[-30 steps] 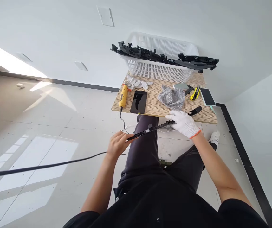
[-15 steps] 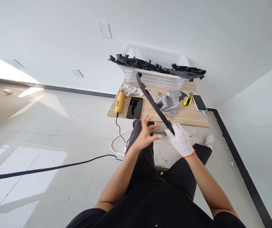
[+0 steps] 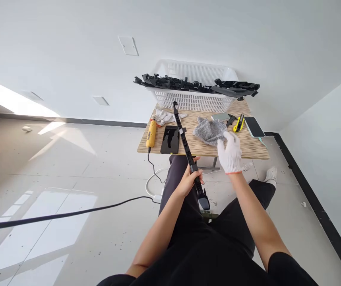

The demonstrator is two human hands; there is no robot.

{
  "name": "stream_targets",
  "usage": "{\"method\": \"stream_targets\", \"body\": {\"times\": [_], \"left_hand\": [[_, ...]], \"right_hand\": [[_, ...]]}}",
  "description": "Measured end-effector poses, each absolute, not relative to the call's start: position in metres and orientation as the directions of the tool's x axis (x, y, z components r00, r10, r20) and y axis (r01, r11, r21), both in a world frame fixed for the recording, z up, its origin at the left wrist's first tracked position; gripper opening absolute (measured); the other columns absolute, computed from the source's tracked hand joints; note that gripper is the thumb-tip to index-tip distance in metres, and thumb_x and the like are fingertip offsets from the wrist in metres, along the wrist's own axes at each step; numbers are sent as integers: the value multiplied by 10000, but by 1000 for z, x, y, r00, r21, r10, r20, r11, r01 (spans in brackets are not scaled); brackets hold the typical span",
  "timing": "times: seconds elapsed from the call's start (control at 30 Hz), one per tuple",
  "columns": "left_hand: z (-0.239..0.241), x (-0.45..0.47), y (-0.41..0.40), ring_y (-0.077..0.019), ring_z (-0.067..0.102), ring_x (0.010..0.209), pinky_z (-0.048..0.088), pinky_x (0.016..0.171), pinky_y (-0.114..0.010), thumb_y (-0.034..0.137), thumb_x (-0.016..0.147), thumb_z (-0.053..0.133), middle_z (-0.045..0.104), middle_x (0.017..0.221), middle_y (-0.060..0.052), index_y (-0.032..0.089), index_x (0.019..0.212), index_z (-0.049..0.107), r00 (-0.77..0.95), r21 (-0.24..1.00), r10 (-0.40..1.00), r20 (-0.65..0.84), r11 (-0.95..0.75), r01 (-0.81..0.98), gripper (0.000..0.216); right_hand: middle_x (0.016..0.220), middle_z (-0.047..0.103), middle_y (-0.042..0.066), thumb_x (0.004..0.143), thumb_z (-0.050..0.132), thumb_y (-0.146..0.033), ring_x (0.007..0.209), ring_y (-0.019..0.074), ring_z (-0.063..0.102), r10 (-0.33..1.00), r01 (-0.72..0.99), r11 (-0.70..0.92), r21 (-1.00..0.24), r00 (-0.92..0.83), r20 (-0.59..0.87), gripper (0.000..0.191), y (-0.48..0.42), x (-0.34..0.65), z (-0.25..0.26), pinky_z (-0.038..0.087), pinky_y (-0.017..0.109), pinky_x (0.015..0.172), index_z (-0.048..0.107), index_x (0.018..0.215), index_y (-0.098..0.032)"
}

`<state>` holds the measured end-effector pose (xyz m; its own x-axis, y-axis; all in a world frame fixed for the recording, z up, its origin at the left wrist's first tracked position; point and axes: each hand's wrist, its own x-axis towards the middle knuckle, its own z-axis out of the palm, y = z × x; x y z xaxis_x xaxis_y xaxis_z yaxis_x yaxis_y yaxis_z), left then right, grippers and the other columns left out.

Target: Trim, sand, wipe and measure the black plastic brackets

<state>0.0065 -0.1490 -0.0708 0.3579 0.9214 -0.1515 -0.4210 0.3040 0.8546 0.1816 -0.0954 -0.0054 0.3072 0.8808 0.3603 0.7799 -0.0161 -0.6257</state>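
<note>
My bare left hand (image 3: 188, 179) is wrapped round a long black plastic trim strip (image 3: 185, 142) near its lower end. The strip slants up over the table's front edge, its clipped and ribbed side showing. My right hand (image 3: 230, 154), in a white knit glove with an orange cuff, has its fingers apart at the near edge of a crumpled grey cloth (image 3: 209, 130); whether it touches the cloth I cannot tell. Left of the strip lie a black tablet-like device (image 3: 170, 147) and a yellow corded tool (image 3: 151, 134).
Behind, a white plastic basket (image 3: 194, 104) holds several black trim pieces (image 3: 170, 82) that overhang its sides. The wooden table (image 3: 248, 149) also bears a white glove (image 3: 166, 116), a yellow utility knife (image 3: 239, 123), a phone (image 3: 254, 127) and black calipers (image 3: 231, 119). A black cable (image 3: 99, 210) crosses at left.
The trim strip has passed from my gloved right hand into my left hand and turned to show its clipped side. My right hand has let go and moved right, up to the grey cloth.
</note>
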Motion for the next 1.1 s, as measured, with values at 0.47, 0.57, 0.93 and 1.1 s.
{"method": "stream_targets", "body": {"times": [0.47, 0.57, 0.93, 1.1], "left_hand": [[-74, 8, -146, -98, 546, 512, 511, 676, -299, 305, 826, 671, 563, 618, 84, 198, 1533, 346, 371, 871, 914, -165, 311, -379, 785], [-73, 9, -146, -92, 545, 507, 523, 712, -313, 295, 822, 678, 568, 610, 86, 195, 1534, 352, 380, 881, 911, -162, 307, -360, 790], [-76, 11, -143, -104, 579, 536, 530, 656, -287, 296, 801, 709, 588, 647, 71, 189, 1497, 404, 397, 911, 899, -187, 309, -273, 767], [-77, 9, -143, -104, 575, 544, 542, 676, -297, 297, 802, 703, 577, 642, 75, 194, 1502, 397, 401, 916, 898, -179, 301, -266, 771]], "right_hand": [[1472, 541, 118, 983, 481, -356, 1341, 227, 527, 862, 699, 363, -617, 0, 507, 398, -39, 156, -17, 444, 397, 1117, 631, 1320, -204], [1540, 467, 188, 961, 535, -381, 1448, 354, 382, 918, 916, 102, -389, 64, 392, 533, -25, 178, -22, 335, 523, 1170, 558, 1420, -110], [889, 702, 73, 944, 511, -535, 848, 221, 656, 986, 900, -84, -427, 137, 94, 384, -63, 191, -8, 443, 320, 754, 728, 886, -224], [1347, 534, 195, 797, 735, -463, 1123, 341, 609, 870, 820, -378, -429, 473, 137, 579, -27, 197, -9, 480, 433, 870, 608, 1284, -177]]}}
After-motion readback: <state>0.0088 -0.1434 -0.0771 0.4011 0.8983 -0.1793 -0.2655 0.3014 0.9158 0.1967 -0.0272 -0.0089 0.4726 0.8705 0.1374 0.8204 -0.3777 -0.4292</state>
